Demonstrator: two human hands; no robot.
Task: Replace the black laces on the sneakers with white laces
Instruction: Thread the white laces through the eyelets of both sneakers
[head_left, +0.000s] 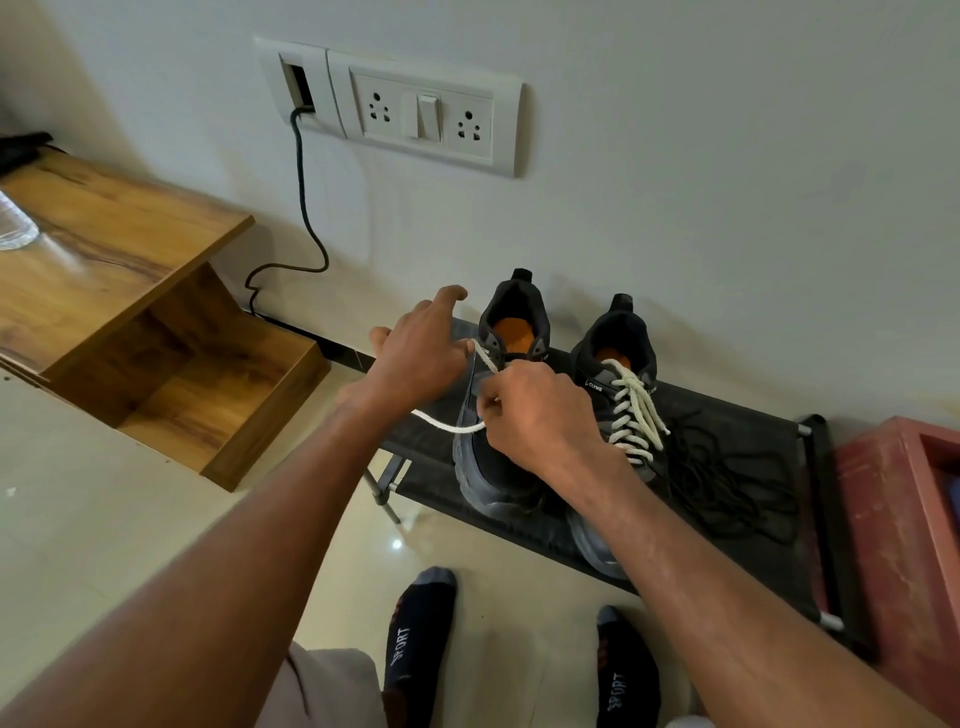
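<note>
From the head view, the person stands before a low black shoe rack (737, 415) that carries two dark sneakers. The right sneaker (618, 364) already has its white lace threaded through all the rows. The left sneaker (498, 467) is the one in work: I judge the lacing here is near the upper eyelets. The right hand (535, 415) pinches the white lace (452, 427) over the tongue, fingers curled on it. The left hand (421, 358) is stretched with fingers spread, and the lace passes under it; if it grips the lace I cannot tell. Next move asks to pull the lace tight and guide its tip into the following eyelet. The removed black laces (722, 478) lie in a loose heap on the rack, right of the sneakers. At the far right stands a red box (883, 493); its contents are not clear
</note>
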